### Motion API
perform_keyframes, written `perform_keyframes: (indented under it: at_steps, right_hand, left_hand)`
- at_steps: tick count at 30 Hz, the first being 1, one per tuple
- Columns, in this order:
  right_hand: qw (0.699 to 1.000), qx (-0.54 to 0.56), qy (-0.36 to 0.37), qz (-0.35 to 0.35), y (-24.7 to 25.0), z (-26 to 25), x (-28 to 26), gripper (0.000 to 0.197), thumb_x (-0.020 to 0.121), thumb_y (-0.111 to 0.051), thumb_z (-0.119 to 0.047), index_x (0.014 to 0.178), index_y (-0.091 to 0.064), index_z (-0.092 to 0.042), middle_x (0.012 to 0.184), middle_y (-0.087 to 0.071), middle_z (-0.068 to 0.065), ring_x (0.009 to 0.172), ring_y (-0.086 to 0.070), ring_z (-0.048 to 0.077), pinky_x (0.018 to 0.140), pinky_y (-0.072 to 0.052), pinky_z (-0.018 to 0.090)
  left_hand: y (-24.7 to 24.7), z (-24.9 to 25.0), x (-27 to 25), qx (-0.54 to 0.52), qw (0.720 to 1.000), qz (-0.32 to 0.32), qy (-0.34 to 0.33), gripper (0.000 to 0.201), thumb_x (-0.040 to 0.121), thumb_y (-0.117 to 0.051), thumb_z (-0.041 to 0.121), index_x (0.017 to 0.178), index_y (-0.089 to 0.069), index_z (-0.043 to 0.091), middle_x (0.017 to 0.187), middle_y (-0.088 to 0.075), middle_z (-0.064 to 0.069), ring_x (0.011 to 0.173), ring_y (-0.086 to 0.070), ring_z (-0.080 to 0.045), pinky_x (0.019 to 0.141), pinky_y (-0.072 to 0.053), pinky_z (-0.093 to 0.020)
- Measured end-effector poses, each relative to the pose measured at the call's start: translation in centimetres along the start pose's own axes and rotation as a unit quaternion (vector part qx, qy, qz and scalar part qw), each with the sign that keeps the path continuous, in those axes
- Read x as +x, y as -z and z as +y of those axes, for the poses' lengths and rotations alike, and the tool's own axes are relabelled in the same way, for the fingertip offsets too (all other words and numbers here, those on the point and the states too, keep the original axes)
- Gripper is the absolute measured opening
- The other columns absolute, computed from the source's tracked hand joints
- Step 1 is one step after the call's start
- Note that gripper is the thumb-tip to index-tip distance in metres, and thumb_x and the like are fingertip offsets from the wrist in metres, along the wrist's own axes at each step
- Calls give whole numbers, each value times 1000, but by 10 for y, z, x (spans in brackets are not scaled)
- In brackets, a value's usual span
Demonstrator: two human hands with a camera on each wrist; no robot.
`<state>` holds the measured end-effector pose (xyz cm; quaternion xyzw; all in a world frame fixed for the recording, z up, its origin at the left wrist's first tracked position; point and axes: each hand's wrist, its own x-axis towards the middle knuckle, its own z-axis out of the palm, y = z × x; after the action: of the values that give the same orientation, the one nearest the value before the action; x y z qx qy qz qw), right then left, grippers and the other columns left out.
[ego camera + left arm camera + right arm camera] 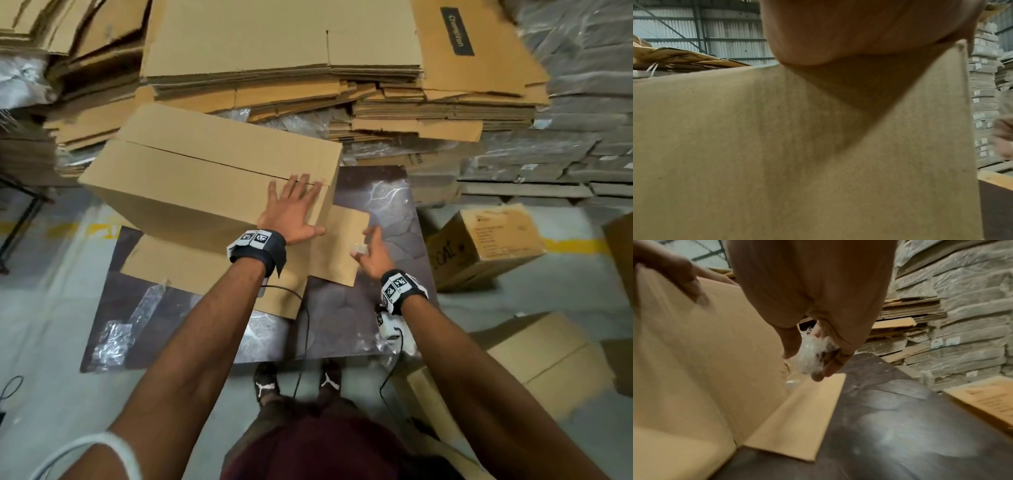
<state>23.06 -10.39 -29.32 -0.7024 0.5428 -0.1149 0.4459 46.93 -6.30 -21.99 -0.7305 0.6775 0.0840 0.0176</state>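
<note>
Head view: large brown corrugated cardboard box (205,178) stands on the dark marbled surface (387,212), seamed face toward the camera, the seam running lengthwise btwn two closed flaps; its far-left end overhangs the surface edge. Lower flaps (212,270) are folded outward and lie flat on the surface on the person's side.

Left hand (291,212) lies palm-down on the box's seamed face near its right-hand edge. Its fingers (297,186) are straight and spread, tips reaching the seam, thumb out to the right along the box edge. Left wrist view: the palm (859,24) is pressed on plain cardboard (777,146); the fingers are out of sight there.

Right hand (371,251) hovers just right of the box, over an outward flap (797,418), apart from the box wall. Its thumb and fingers (830,368) pinch a small crumpled wad of clear plastic film (812,353), also visible at the fingertips in the head view (358,247).

Both wrists carry black bands w/ black-and-white square markers (257,240). Background: tall stacks of flattened brown cardboard sheets (274,51) behind the surface; grey plastic-wrapped bundles (565,120) at right. On the pale floor, right of the surface: a printed brown carton (486,240) and a closed plain carton (534,353). Black shoes w/ white logos (265,383) show below the near edge of the surface
</note>
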Motion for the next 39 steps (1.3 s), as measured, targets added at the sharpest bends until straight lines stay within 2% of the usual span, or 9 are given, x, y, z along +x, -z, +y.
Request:
perform_keyframes:
  at_steps: [3,6,10,13,16,19,26,33,39]
  right_hand:
    - [995,-84,-51,20,14,31,-30,34,88,-76,-13,107,-49,-12,116,-60,22,106,-59,36,84,-41,32]
    - [988,-128,-80,19,24,58,-63,39,85,-80,-15,118,-62,-4,126,-53,24,120,-51,36,101,-42,34]
    - [973,-213,-88,19,16,83,-106,38,86,-81,-22,120,-66,-19,114,-66,12,115,-61,33,88,-45,33]
    - [951,-289,-94,63,4,95,-132,50,88,-75,-21,133,-56,-31,112,-70,12,120,-56,36,102,-43,43]
    - [924,-357,-100,90,0,96,-149,36,91,-71,-17,126,-67,-21,126,-64,23,132,-46,40,109,-42,44]
    - [898,-422,-83,93,-7,100,-160,29,93,-69,-16,121,-72,-18,133,-58,13,133,-42,34,113,-33,44]
    - [900,-404,-82,144,-16,81,-174,51,87,-73,-13,136,-63,-26,132,-54,11,129,-43,32,114,-31,48]
    - [912,-371,-48,169,-35,42,-170,38,90,-70,-15,127,-68,-26,132,-55,10,128,-43,32,113,-28,46]
    - [940,-284,66,176,-66,-29,-144,32,96,-66,-20,128,-65,-25,130,-53,9,126,-44,30,111,-26,45]
  left_hand:
    - [-1,4,-2,19,1000,22,2,105,83,-49,73,164,1,28,172,1,-6,158,1,-29,123,-2,-64]
    - [-2,11,-12,41,997,64,10,99,82,-41,73,164,-13,23,170,-13,-11,156,-12,-32,123,-10,-58]
    - [-10,25,-37,9,990,133,41,82,83,-40,62,151,-41,17,151,-42,-18,136,-38,-36,114,-26,-54]
    - [-15,32,-54,5,989,139,38,77,86,-43,57,150,-42,14,147,-46,-16,132,-40,-36,112,-29,-54]
    - [-15,31,-64,-3,992,122,36,76,90,-46,54,155,-36,15,154,-42,-14,140,-35,-35,116,-24,-56]
    - [-17,26,-75,-8,993,113,28,74,93,-44,53,157,-32,17,158,-38,-12,144,-31,-35,118,-21,-56]
    - [-20,8,-100,-14,995,99,4,75,95,-43,55,160,-27,21,163,-33,-8,149,-27,-32,121,-17,-55]
    - [-20,-10,-126,-31,995,90,-11,74,94,-46,55,159,-30,23,161,-36,-4,150,-27,-29,122,-16,-54]
    - [-17,-36,-159,-67,994,82,-31,73,94,-54,53,159,-33,27,163,-35,1,151,-26,-25,124,-12,-50]
